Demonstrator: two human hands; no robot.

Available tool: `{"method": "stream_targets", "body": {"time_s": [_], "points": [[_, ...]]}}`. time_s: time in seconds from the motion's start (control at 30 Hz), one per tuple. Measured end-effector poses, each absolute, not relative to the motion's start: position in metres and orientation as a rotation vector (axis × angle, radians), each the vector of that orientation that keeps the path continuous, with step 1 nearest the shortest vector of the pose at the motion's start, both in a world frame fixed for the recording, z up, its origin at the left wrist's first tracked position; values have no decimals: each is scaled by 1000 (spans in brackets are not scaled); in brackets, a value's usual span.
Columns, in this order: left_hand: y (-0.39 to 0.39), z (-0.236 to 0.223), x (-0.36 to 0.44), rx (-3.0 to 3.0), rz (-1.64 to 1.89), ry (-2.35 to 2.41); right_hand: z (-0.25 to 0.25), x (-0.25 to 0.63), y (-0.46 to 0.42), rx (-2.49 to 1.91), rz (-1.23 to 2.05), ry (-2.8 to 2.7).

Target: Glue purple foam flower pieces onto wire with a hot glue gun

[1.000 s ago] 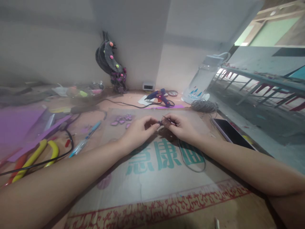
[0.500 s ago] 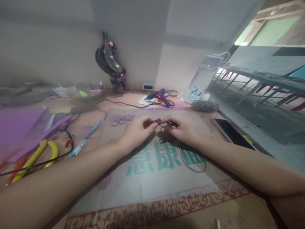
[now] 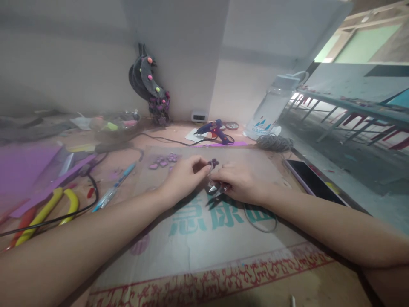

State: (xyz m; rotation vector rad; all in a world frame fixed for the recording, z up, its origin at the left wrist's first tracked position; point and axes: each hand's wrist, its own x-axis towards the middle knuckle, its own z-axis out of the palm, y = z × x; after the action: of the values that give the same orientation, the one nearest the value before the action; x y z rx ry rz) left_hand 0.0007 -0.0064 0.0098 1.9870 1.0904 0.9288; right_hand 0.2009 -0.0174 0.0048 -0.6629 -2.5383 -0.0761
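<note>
Between its thumb and fingertips my left hand pinches a small dark purple-grey flower. My right hand is closed round a small pair of scissors, whose blades stick out apart, pointing down and left over the cardboard. The fingertips of both hands are close together just below the flower; whether they touch is hard to make out. A grey cord loops over the board from under my right hand. Several purple shapes with grey edging, flowers and hearts, lie beyond my left hand.
Printed cardboard lies under my hands. Behind it are a glue gun, grey yarn and a water bottle. A phone lies right; yellow-handled pliers, a pen and a black cable lie left.
My right hand has turned over, palm down, and the scissors' blades have swung toward me and opened. The flower now shows clearly in my left hand, which has barely moved.
</note>
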Motion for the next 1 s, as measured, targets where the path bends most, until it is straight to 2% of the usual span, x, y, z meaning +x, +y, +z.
{"method": "stream_targets", "body": {"time_s": [0.53, 1.0], "points": [[-2, 13, 1, 1321, 864, 758, 7, 196, -18, -895, -62, -2724], [-3, 9, 2, 1377, 885, 818, 37, 201, -28, -818, 109, -2675]]}}
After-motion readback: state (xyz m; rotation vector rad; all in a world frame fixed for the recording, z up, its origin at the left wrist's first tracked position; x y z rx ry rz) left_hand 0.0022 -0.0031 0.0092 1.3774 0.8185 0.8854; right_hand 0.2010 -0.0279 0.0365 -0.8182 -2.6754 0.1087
